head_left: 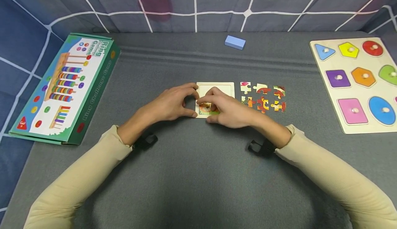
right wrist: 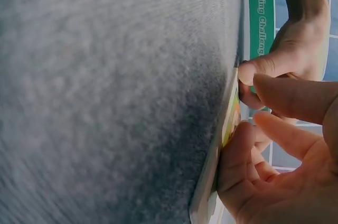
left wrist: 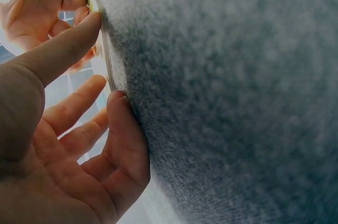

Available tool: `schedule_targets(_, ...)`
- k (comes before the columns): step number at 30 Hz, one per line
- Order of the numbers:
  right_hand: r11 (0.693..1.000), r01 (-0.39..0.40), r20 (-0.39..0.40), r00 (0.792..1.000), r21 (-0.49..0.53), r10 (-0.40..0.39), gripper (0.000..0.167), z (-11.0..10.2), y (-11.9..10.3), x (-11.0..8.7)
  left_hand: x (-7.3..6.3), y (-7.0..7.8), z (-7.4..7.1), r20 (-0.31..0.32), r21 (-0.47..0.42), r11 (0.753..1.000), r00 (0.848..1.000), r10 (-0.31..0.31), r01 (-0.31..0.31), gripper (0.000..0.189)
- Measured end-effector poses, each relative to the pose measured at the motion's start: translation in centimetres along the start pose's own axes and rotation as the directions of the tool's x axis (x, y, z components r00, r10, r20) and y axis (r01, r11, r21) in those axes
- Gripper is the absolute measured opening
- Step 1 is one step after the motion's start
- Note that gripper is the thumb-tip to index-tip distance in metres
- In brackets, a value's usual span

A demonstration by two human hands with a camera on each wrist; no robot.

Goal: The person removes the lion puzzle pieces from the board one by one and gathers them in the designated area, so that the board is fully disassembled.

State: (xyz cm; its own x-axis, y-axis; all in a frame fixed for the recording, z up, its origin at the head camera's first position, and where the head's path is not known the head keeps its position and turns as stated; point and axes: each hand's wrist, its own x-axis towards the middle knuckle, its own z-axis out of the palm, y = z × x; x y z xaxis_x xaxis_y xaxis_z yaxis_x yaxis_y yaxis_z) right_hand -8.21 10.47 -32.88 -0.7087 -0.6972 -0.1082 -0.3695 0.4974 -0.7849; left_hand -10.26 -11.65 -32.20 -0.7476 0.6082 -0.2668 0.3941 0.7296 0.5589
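Tray [head_left: 227, 90]: flat on counter [head_left: 198, 173], mid-view, between both hands; far part of the recess bare.
Left hand [head_left: 173, 101]: curved wide, thumb and fingertips set along tray's left edge, holding it.
Right hand [head_left: 231, 110]: half open, reaching over tray, thumb and index apart; fingertips at seated pieces, no piece seen in grip.
Seated pieces [head_left: 204, 109]: near-left corner of tray, partly covered by right hand; count unclear.
Loose pieces [head_left: 263, 104]: six, two rows of three, just right of tray.
Box [head_left: 71, 87]: far left, green.
Blue block [head_left: 235, 42]: beyond tray.
Shape board [head_left: 361, 92]: far right, knobbed shapes.
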Motion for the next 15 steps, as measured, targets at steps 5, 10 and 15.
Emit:
schedule_targets(5,1.0,0.001,-0.002,1.0,-0.014,-0.001,0.058,0.0,0.03,0.11,0.0,-0.09,0.01,-0.006,-0.007,1.0,1.0,0.01,-0.01,0.043)
schedule_targets(10,0.999,-0.009,-0.002,1.0,-0.037,0.009,0.063,0.09,-0.06,0.21,-0.04,-0.07,0.07,-0.01,-0.008,1.0,1.0,0.012,-0.012,0.045)
schedule_targets(15,0.995,-0.045,-0.038,0.998,-0.093,0.042,0.054,0.36,-0.13,0.14,-0.07,-0.08,0.08,-0.008,-0.007,1.0,1.0,0.013,-0.013,0.045)
